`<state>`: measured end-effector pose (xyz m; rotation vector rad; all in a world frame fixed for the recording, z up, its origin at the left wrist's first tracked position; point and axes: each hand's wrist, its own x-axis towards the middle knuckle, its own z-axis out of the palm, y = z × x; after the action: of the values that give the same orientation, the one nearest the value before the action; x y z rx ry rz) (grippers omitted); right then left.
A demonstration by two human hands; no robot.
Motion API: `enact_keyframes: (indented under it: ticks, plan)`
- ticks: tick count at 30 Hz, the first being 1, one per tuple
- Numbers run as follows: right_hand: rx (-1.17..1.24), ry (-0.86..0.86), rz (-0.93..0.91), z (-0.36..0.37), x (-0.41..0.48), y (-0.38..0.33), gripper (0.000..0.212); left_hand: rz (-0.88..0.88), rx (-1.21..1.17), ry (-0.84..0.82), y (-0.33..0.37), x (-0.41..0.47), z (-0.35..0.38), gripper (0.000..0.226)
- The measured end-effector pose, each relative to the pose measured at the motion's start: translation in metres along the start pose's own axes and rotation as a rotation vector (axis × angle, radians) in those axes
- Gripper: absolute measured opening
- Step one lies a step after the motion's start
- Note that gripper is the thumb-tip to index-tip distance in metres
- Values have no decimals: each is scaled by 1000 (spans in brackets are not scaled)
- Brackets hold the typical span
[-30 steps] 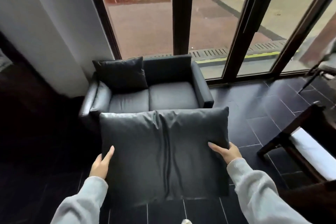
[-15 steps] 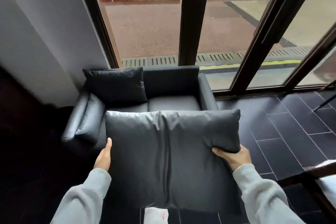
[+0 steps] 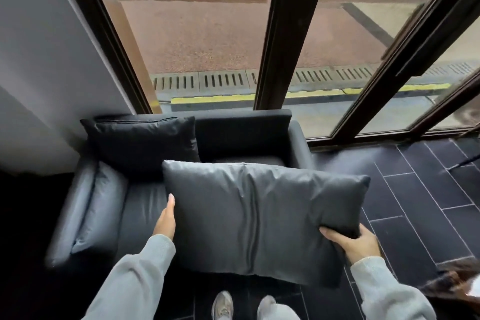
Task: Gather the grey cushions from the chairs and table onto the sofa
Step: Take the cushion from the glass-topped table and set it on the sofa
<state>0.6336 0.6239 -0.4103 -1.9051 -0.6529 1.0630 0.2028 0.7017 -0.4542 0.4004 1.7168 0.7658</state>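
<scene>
One grey cushion: our left hand flat on its edge, right hand gripping a corner. We should set it on the sofa's right seat.

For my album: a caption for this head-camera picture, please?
Left hand and right hand hold a grey cushion at the dark sofa, where a second cushion leans.

Lounge (sofa, glass doors)

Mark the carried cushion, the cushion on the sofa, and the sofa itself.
carried cushion [image 3: 259,215]: head view, middle of its upper face.
cushion on the sofa [image 3: 142,145]: head view, centre of its front face.
sofa [image 3: 241,132]: head view, bare part of the backrest.
</scene>
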Motion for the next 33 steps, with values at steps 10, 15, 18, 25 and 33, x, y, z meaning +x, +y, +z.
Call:
enact_keyframes:
  ticks: [10,15,18,25,33]
  plan:
    - [-78,-94,125,81,173,-23,44,-38,9,95,49,97,47,133]
    - [-122,-134,172,142,270,-47,39,-129,-92,177,81,161,91,112]
    - [-165,-195,139,167,332,-62,38,-122,-127,186,100,207,119,78]
    - [141,-188,112,220,451,-74,26,23,-69,103,143,312,180,37]
    - [24,-140,141,273,517,-78,55,96,-40,171,178,387,201,99]
